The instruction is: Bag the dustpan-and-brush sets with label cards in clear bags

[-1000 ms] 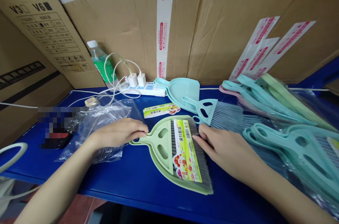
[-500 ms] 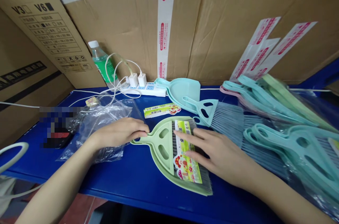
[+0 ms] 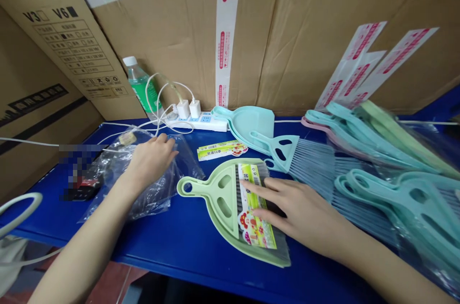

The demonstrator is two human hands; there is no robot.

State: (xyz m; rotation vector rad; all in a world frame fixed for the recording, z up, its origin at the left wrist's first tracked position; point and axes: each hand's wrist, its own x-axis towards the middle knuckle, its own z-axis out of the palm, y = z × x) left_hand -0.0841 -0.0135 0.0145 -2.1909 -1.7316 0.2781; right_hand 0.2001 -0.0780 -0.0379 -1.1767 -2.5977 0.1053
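Observation:
A light green dustpan (image 3: 214,221) lies on the blue table, its handle pointing left. Nested in it is a matching green hand brush (image 3: 230,182) with grey bristles. Across the bristles rests a printed card (image 3: 265,236) with mushroom pictures. My right hand (image 3: 296,206) lies over the card and bristles, fingers stretched and apart, pressing lightly from above. To the left of the dustpan handle, my left hand (image 3: 154,158) is on the clear plastic bags (image 3: 151,206). Its fingers curl down into the film, with the fingertips hidden.
Behind lie a blue dustpan (image 3: 255,121), a blue brush (image 3: 283,153) and spare cards (image 3: 219,150). Bagged sets (image 3: 406,194) fill the right. A power strip (image 3: 212,123) with cables and a bottle (image 3: 142,86) stand before large cartons (image 3: 172,40).
My left hand has let go of the dustpan handle and moved left and back onto the plastic bags, whose right edge has shifted. My right hand stays on the card.

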